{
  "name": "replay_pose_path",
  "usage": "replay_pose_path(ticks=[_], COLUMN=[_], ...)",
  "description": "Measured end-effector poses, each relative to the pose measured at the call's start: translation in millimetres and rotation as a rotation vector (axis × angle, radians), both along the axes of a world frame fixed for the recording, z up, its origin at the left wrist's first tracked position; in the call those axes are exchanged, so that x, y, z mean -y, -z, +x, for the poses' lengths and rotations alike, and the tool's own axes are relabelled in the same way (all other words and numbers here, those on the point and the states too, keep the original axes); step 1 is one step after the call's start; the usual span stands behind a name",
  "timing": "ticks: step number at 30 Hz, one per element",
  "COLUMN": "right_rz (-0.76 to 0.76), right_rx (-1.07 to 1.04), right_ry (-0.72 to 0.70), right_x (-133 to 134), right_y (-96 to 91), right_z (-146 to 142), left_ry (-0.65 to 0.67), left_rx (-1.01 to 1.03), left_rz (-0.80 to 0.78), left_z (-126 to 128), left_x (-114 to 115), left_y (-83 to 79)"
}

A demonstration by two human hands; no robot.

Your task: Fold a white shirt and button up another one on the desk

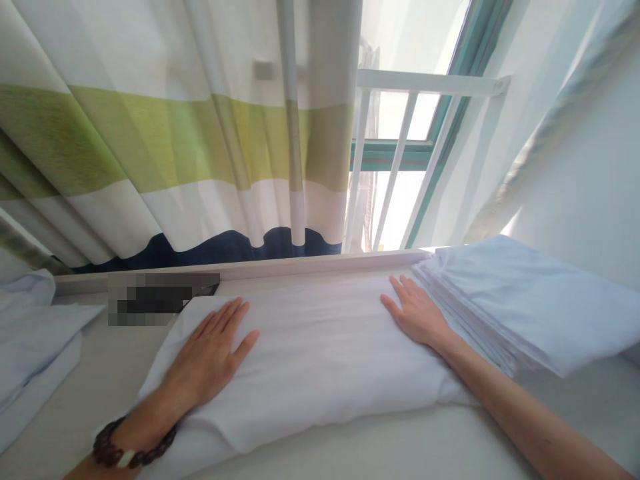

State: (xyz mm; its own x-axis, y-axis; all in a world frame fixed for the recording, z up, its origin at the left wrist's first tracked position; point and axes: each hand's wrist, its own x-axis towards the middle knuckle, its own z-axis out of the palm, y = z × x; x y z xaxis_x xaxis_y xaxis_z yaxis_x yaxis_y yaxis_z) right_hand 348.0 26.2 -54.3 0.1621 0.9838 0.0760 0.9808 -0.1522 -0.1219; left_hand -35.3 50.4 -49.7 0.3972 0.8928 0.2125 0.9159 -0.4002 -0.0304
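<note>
A white cloth [320, 353], folded into a long flat strip, lies across the pale surface in front of me. My left hand [210, 357] presses flat on its left part, fingers together and thumb spread away; a dark beaded bracelet [135, 448] circles that wrist. Over on the cloth's right part rests my right hand [415, 310], palm down with its fingers stretched out. Just beyond that hand, a stack of folded white cloths [530, 300] sits at the right, close to the strip's right end.
More white fabric [40, 353] lies at the left edge. A dark, blurred-out flat object [160, 300] is behind my left hand. A low ledge [300, 265] runs along the back, below a striped curtain [200, 133] and white railing bars [400, 153] by a window.
</note>
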Motion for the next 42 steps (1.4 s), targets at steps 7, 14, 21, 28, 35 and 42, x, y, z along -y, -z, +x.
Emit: replay_pose_path(ticks=[7, 14, 21, 28, 35, 42], right_rz=[-0.020, 0.244, 0.151, 0.040, 0.007, 0.020], right_rx=[0.113, -0.079, -0.098, -0.089, -0.092, -0.097], right_ry=[0.028, -0.289, -0.268, -0.109, -0.006, 0.001], right_x=[2, -21, -28, -22, -18, -14], right_y=[-22.1, -39.8, -10.2, -7.4, -2.0, 1.5], right_z=[-14, -125, -105, -34, -2, 15], left_ry=[-0.044, 0.120, 0.222, 0.159, 0.150, 0.183], left_rx=[-0.097, 0.088, 0.080, -0.005, -0.011, -0.029], left_rz=[-0.065, 0.012, -0.024, -0.099, -0.114, -0.110], left_z=[11, 114, 105, 65, 53, 20], left_x=[5, -5, -18, -23, -27, -21], left_y=[-20.4, -31.3, 1.4, -8.1, -3.5, -4.1])
